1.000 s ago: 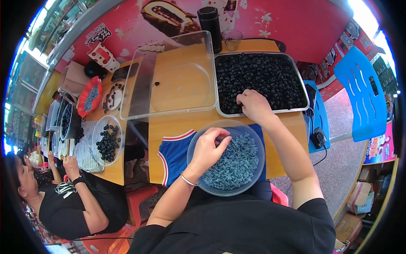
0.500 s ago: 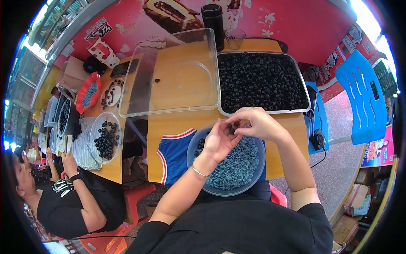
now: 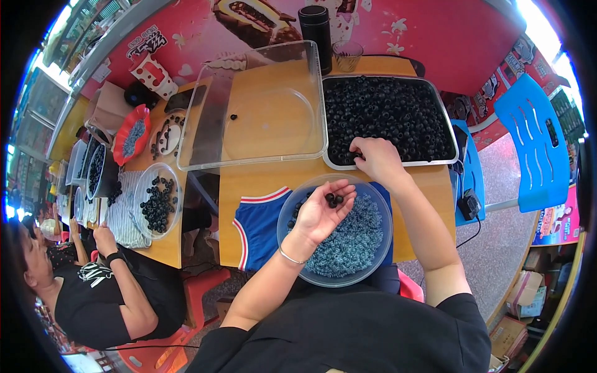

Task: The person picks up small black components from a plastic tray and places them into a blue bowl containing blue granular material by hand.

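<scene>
My left hand [image 3: 323, 211] is palm up over a round clear tub [image 3: 292, 273], fingers curled around a few small round black pieces [image 3: 334, 200]. Small translucent blue-grey pieces [image 3: 348, 248] fill most of the tub, and some black pieces lie along its left side. My right hand [image 3: 378, 160] reaches over the near edge of a rectangular tray [image 3: 457, 133]. Its thumb and fingers are bent together over the hollow black pieces [image 3: 385, 112] heaped inside. Something dark shows between the fingertips, partly hidden by the hand.
A large clear box [image 3: 273, 133] with one black piece stands left of the tray. Behind are a black flask [image 3: 316, 40] and a glass [image 3: 347, 56]. Blue cloth [image 3: 258, 227] lies under the tub. A co-worker [image 3: 106, 292] sits left, near a bowl of black pieces [image 3: 157, 205].
My right hand has left my left palm and moved up to the tray of black pieces. My left hand has opened out slightly, showing the pieces in its palm.
</scene>
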### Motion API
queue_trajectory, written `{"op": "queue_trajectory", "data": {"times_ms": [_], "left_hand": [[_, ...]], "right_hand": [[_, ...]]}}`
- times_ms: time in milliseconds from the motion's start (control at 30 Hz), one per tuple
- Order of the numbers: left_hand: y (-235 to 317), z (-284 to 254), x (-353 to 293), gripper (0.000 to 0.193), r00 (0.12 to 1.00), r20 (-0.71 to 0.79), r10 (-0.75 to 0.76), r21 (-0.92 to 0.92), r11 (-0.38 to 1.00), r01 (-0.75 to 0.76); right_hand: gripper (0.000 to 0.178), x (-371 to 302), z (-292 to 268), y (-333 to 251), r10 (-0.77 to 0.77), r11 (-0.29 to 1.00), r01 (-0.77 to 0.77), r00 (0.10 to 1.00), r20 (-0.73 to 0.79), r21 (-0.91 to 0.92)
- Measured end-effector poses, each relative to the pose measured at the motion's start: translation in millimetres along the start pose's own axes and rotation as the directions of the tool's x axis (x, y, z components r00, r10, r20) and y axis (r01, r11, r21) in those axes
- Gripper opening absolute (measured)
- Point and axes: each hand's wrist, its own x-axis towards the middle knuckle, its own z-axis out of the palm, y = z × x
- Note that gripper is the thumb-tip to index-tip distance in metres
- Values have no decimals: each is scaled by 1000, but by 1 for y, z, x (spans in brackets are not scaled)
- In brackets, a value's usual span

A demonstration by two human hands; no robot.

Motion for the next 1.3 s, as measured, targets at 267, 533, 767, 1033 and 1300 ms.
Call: {"op": "queue_trajectory", "data": {"times_ms": [267, 533, 767, 1033, 1300], "left_hand": [[0, 8, 2, 40, 996, -91, 19, -15, 1000, -20], [4, -6, 4, 29, 998, -25, -60, 35, 998, 61], [16, 10, -23, 24, 974, -79, 212, 801, 595, -64], [17, -1, -32, 17, 841, 382, 383, 914, -292, -282], [13, 24, -46, 20, 774, 537, 336, 751, -608, -257]], "right_hand": [[22, -13, -26, -12, -133, 896, 80, 987, 93, 436], [23, -2, -14, -6, -208, 938, 205, 978, -20, 280], [24, -4, 2, -2, -320, 938, 316, 948, 1, 139], [22, -6, 1, 2, -264, 952, 262, 964, -7, 161], [16, -5, 3, 5, -221, 942, 213, 975, 3, 258]]}}
